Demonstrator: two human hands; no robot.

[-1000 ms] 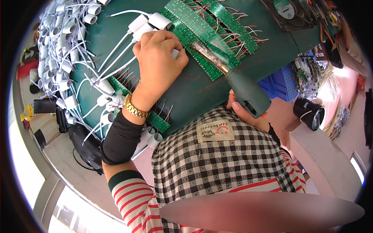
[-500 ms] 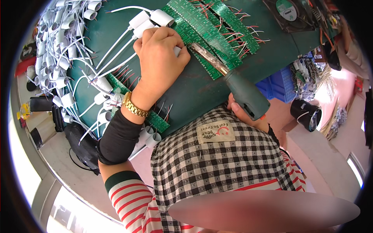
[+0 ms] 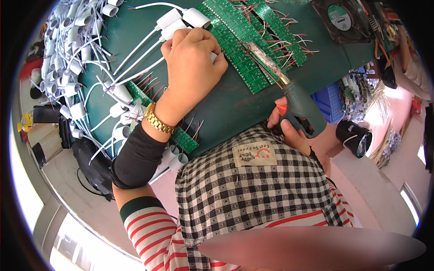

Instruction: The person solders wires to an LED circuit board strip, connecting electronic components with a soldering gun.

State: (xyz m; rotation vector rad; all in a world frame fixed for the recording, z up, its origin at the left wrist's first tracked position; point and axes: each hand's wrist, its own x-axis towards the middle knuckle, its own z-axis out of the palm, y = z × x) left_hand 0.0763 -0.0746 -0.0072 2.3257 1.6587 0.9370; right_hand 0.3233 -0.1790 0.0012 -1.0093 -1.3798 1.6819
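Observation:
My left hand (image 3: 194, 67) is closed on a white cylindrical housing (image 3: 213, 57), most of which the fingers hide. White cables run out from under this hand to the left. Just beyond it, white cabled housings (image 3: 174, 30) lie at the edge of the green circuit boards (image 3: 239, 49). My right hand (image 3: 289, 131) is wrapped round the grip of a dark green soldering gun (image 3: 303, 106) with a red trigger. The gun's scorched metal barrel points up and left, its tip over the boards, apart from my left hand. Whether the tip touches a board I cannot tell.
A large heap of white cabled housings (image 3: 68, 54) covers the table's left side. A black fan (image 3: 340, 19) stands at the far right. Beside the table are a blue crate (image 3: 327, 103) and a black bin (image 3: 354, 137). A wired board strip (image 3: 185, 139) lies near my left wrist.
The soldering gun has moved right, its tip drawing away from my left hand. More of my right hand's fingers and the red trigger now show. My left hand keeps its grip.

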